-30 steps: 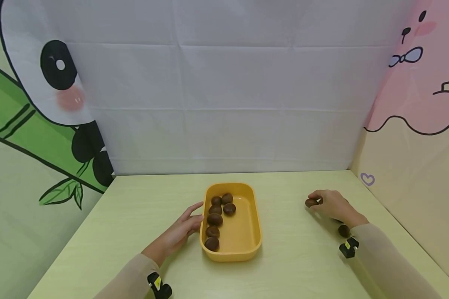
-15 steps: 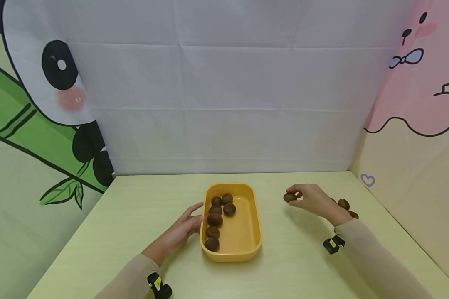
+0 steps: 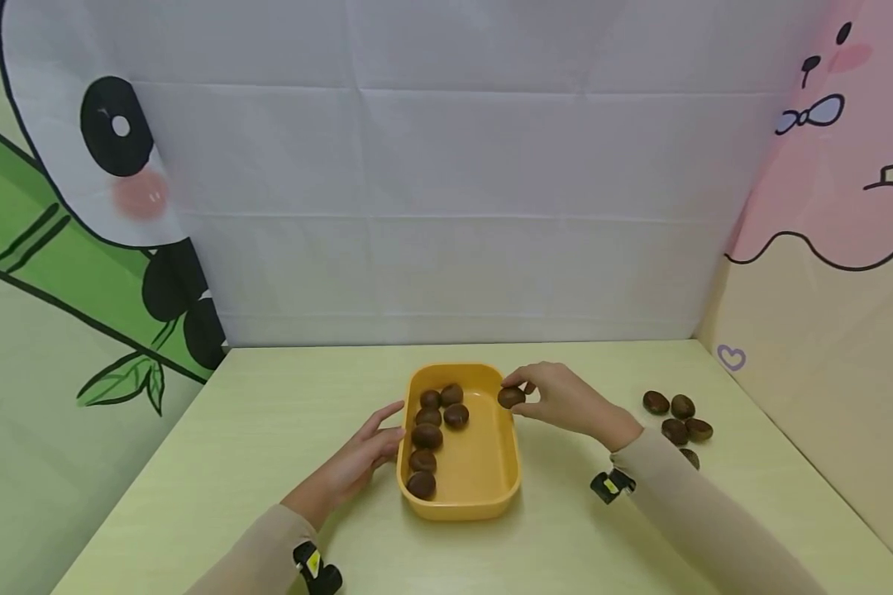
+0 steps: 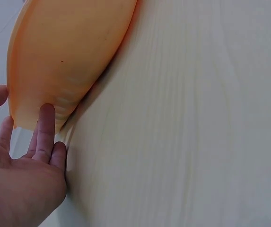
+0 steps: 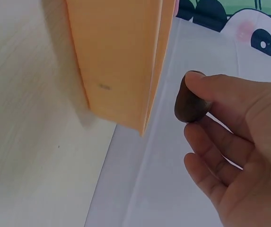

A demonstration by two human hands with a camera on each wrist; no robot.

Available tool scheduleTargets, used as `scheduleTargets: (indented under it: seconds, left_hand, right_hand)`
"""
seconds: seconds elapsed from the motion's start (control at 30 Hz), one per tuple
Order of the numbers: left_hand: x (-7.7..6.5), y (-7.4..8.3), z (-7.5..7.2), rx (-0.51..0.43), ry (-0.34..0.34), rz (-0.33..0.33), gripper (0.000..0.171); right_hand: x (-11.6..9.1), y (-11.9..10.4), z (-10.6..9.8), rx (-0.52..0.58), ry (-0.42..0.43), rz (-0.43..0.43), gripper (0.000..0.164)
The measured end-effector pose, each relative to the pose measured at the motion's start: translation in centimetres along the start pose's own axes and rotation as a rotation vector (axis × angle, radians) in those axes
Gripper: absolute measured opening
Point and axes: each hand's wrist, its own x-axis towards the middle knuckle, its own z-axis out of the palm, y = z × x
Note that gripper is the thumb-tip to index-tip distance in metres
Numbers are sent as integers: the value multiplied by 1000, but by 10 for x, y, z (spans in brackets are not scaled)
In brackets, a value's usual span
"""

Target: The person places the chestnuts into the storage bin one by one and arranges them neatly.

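Note:
A yellow plastic tray (image 3: pixel 484 479) stands mid-table with several brown chestnuts (image 3: pixel 427 436) along its left side. My left hand (image 3: pixel 357 464) rests against the tray's left wall, fingers extended; in the left wrist view the fingertips (image 4: pixel 47 111) lie on the outside of that wall. Between thumb and fingers my right hand (image 3: pixel 569 402) pinches a single chestnut (image 3: pixel 511 397), which overlaps the tray's right rim in the head view. The right wrist view shows this held chestnut (image 5: pixel 192 100) raised beside the tray's outer wall (image 5: pixel 114 56).
Several loose chestnuts (image 3: pixel 675 430) lie on the pale wooden table (image 3: pixel 327 372) at the right, one partly hidden by the right sleeve. A white sheet (image 3: pixel 461 165) closes off the back, and cartoon-printed panels stand at both sides.
My right hand has carried the chestnut leftward from the loose pile at the right up to the tray's right rim, uncovering the pile. The left hand and tray have stayed in place.

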Motion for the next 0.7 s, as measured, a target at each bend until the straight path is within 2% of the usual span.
scheduleTargets:
  seconds: [0.17,0.3,0.7]
  left_hand:
    - [0,0,0,-1,-2,-2,63]
    - [0,0,-1,11,4,-7,62]
    - [-1,1,0,17,1,-16,62]
  right_hand:
    - [16,-15,18,-17,-36,-73,33]
    - [27,-22,33,-24,-79,-87,34]
    - [42,-24,72,-11,-194,-14,31]
